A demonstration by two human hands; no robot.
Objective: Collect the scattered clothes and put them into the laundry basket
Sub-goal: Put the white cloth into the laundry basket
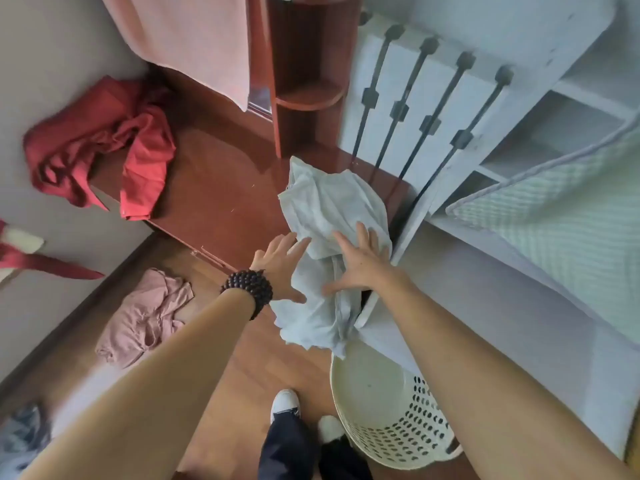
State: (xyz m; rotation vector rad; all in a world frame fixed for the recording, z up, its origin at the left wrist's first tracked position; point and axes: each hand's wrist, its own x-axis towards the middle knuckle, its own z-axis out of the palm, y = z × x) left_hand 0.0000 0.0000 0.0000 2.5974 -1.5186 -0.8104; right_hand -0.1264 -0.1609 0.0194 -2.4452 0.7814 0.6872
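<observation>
A pale blue garment [329, 216] lies crumpled over the edge of a dark wooden desk [214, 181] and hangs down toward the floor. My left hand [280, 268], with a dark bead bracelet on the wrist, rests on its left side with fingers spread. My right hand [360, 261] lies flat on the cloth, fingers apart. Neither hand has closed on it. A cream perforated laundry basket [388, 410] stands on the floor just below the hanging cloth. A red garment [104, 143] sits on the desk's far left. A pink garment [145, 317] lies on the floor.
A white bed frame [426, 109] with a green checked mattress [554, 216] fills the right side. A wooden corner shelf [304, 74] stands behind the desk. A grey patterned cloth [24, 434] lies at the lower left. My shoes [284, 403] stand beside the basket.
</observation>
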